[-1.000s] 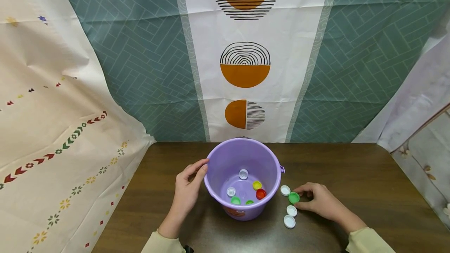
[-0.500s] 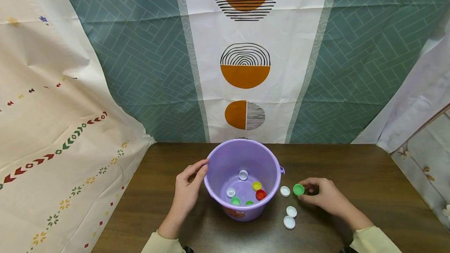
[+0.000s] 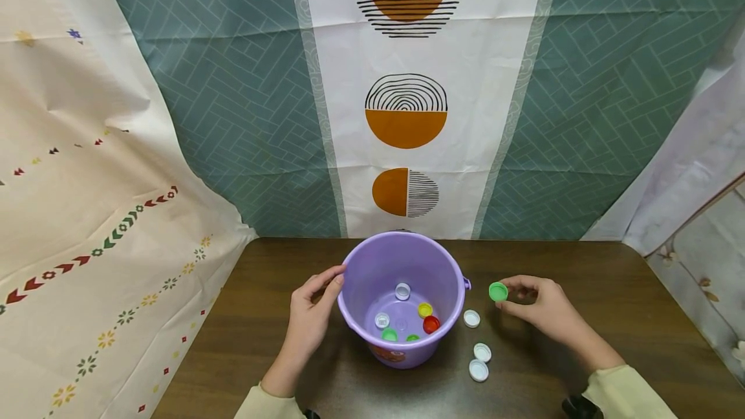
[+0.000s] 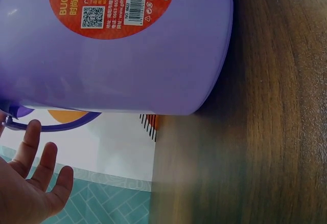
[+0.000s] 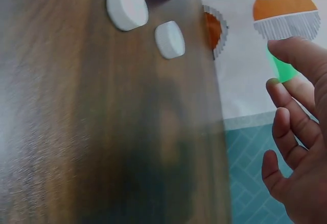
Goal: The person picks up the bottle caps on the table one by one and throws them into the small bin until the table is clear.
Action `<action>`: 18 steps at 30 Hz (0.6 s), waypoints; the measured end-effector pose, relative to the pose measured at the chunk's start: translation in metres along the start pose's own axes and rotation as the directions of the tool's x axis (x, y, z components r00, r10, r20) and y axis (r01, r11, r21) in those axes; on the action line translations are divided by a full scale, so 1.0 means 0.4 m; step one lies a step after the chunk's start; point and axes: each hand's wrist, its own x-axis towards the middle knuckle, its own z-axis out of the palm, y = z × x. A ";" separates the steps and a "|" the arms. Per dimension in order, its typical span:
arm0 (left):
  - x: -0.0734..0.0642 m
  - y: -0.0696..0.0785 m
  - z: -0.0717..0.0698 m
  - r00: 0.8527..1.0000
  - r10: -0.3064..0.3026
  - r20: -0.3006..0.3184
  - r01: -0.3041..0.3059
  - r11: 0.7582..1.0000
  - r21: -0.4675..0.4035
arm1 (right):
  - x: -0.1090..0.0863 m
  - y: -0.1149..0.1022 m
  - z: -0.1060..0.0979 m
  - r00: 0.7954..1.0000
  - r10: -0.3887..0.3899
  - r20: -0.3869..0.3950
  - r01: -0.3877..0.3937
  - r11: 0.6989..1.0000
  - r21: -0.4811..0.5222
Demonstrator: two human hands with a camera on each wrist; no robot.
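Note:
A purple bucket (image 3: 404, 357) stands upright on the brown table. Several caps lie inside it, among them a red cap (image 3: 431, 324) and a yellow cap (image 3: 425, 310). At the bucket's left rim, my left hand (image 3: 310, 315) holds the edge with thumb and index finger; in the left wrist view its other fingers (image 4: 45, 163) spread beside the wall. My right hand (image 3: 541, 309) pinches a green bottle cap (image 3: 498, 291) above the table, right of the bucket. Below it on the table lie a white cap (image 3: 471, 319) and two more white caps (image 3: 479, 370) touching each other.
The bucket's handle joint (image 3: 467, 284) juts out on its right side. A patterned cloth (image 3: 405, 83) hangs behind the table's back edge. Light curtains flank the table on the left (image 3: 105, 212) and right (image 3: 675, 173).
My right hand has lifted the green cap off the table, from among the white caps, and moved it up and slightly right. My left hand stays at the rim.

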 end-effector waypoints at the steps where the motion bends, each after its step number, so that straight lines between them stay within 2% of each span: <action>1: 0.000 0.000 0.000 1.000 0.001 -0.001 -0.001 1.000 0.002 | 0.003 -0.004 -0.002 1.000 -0.004 -0.013 0.004 1.000 0.006; 6: -0.002 0.001 0.000 1.000 0.001 -0.002 -0.001 1.000 0.008 | 0.017 -0.022 -0.011 0.999 -0.022 -0.039 0.024 0.998 0.058; 12: -0.002 0.001 -0.001 1.000 0.000 0.001 0.000 1.000 0.005 | 0.030 -0.048 -0.021 0.999 0.006 -0.031 -0.002 0.993 0.119; 18: -0.001 0.000 -0.001 1.000 -0.006 0.006 0.006 1.000 0.005 | 0.043 -0.076 -0.023 0.999 0.008 -0.051 -0.002 0.993 0.121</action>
